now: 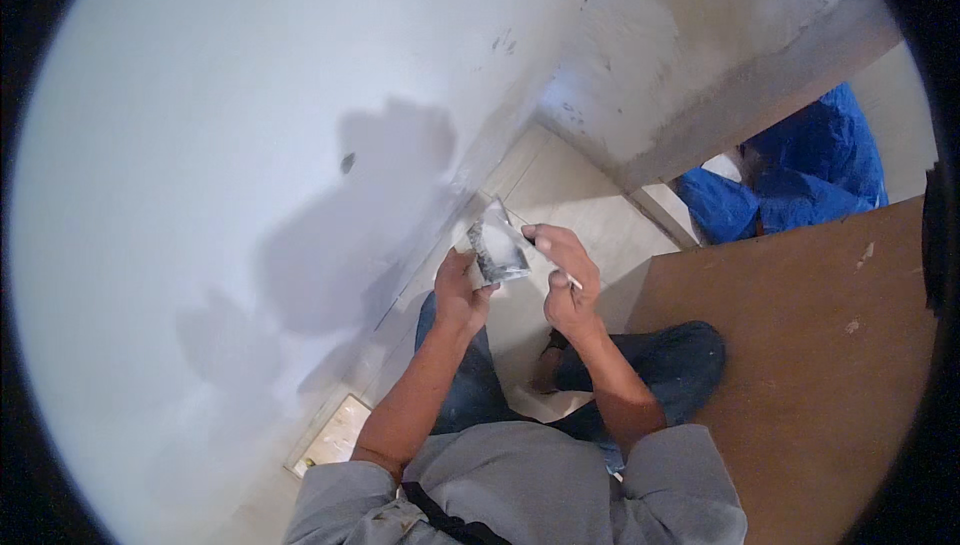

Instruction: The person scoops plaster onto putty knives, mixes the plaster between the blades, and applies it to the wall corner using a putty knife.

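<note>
My left hand [461, 290] grips a small rectangular metal-looking plate [488, 255], streaked with white and dark grey, near the middle of the head view. My right hand [572, 285] is closed round a thin pale tool, apparently a putty knife [556, 266], whose far end lies across the plate; I cannot make out exactly where it touches. Both hands are above the pale tiled floor [600, 230], between my bent knees, close to the white wall [180, 195].
A grey, smudged panel [680, 55] stands ahead, with blue tarpaulin [810, 175] in the opening at right. A brown board [800, 385] fills the right side. By the wall at lower left lies a pale rectangular tray or board [335, 425].
</note>
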A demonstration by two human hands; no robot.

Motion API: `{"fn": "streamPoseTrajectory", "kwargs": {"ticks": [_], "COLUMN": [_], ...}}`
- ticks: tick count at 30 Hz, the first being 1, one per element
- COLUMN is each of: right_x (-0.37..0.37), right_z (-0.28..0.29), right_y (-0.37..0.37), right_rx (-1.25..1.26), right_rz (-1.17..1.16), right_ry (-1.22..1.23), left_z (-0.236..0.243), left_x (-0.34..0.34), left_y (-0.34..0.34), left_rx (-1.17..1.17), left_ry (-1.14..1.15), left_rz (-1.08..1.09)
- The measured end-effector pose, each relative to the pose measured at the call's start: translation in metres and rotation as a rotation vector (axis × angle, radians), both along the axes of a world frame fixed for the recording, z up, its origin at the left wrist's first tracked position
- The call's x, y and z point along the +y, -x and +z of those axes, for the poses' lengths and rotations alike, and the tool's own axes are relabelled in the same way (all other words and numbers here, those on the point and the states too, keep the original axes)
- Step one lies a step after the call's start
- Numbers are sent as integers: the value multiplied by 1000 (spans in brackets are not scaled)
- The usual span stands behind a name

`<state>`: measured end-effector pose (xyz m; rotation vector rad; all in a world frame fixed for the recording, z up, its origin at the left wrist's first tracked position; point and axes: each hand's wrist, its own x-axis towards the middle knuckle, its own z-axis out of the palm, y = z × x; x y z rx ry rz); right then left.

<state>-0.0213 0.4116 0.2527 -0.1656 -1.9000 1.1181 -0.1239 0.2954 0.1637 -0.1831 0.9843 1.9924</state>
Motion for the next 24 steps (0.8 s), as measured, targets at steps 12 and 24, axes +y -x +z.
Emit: {"fn": "streamPoseTrajectory", "kwargs": {"ticks": [12,24], "right_x": [15,-49], "right_z": [5,51], "right_y": [-47,-44], "right_rx": [-458,-131], "right_rz": [-230,-114], "right_ry": [-533,1335], "left_z": [58,99], "left_x": [-21,-10], "left_y": [3,-31], "left_rx": [-171,736], "left_ry": [-78,149], "left_rz": [48,463]}}
